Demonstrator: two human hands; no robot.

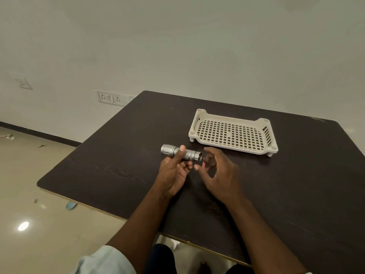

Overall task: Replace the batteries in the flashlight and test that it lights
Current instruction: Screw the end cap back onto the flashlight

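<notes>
A silver metal flashlight [169, 150] is held level above the dark table [118, 159], its wide head pointing left and its open tail end pointing right. My left hand [173, 171] grips its barrel from below, thumb on top. My right hand [219, 175] is just right of the open tail end, its fingers curled around a small red object [204, 165] that looks like a battery; most of it is hidden by the fingers. No tail cap is in view.
A cream perforated plastic tray [233, 133] stands on the table behind and to the right of my hands, with nothing in it. The table's left edge drops to a tiled floor. Wall sockets [110, 98] sit on the wall at the far left.
</notes>
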